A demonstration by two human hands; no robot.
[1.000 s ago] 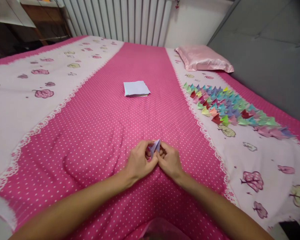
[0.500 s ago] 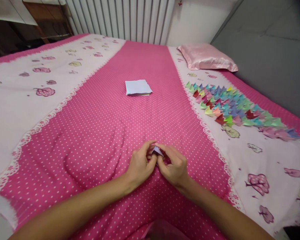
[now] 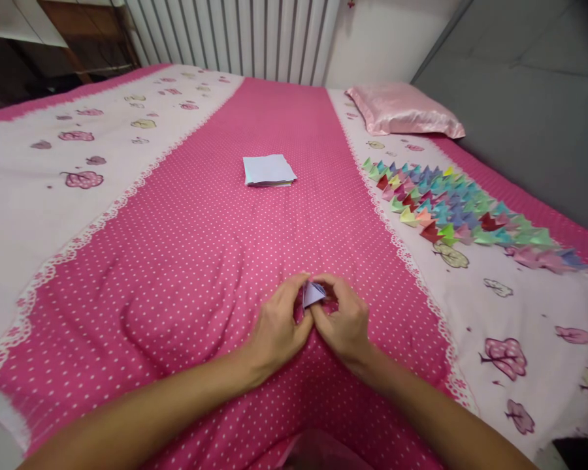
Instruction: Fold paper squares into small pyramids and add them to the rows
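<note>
While a pink polka-dot bed cover (image 3: 200, 248) fills most of the frame, w/ a pink satin pillow (image 3: 402, 111) upper right, rows of multicoloured folded paper pieces (image 3: 451, 209) sit right of centre and a pale-blue paper stack (image 3: 268, 170) above centre. Low centre, left hand (image 3: 279, 326) & right hand (image 3: 345, 323) both pinch a small lilac folded paper piece (image 3: 313, 294).

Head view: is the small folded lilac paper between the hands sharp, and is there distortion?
Head view: the small folded lilac paper looks slightly soft, its creases unclear; the pink dotted bedsheet bends outward toward the edges, wide-angle distortion; corners darken.
</note>
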